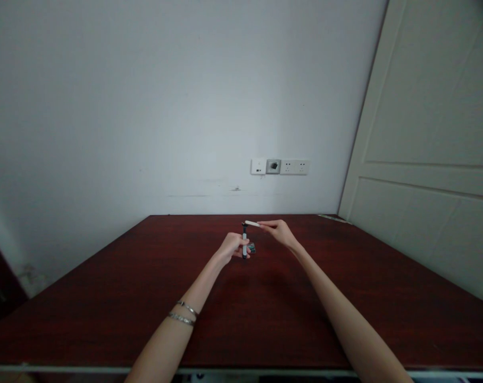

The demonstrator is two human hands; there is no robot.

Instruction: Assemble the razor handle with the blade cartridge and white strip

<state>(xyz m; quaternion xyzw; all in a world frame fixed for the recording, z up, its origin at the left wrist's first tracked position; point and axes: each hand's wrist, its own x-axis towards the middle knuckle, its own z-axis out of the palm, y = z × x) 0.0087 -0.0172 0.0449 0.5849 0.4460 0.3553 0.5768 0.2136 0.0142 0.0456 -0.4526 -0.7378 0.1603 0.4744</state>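
Grey-black tool upright in left hand, white stick in right hand.

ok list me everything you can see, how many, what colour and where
handled tool: 1, pale grey and black, upright in the left hand
stick: 1, off-white, in the right hand, left end by the handled tool's top
small item: 1, dark with teal, right of the handled tool, partly hidden
tabletop: 1, dark red-brown, under the hands
flat strip: 1, pale, tabletop's far right corner
wall plates: at least 3, white, one grey-framed, on the wall
wall: pale grey, behind the tabletop
panelled surface: 1, pale, right side
dark shape: 1, left edge, unclear
bracelets: 2, silver, left forearm
hands: 2, bare, centre
forearms: 2, bare, reaching in from below
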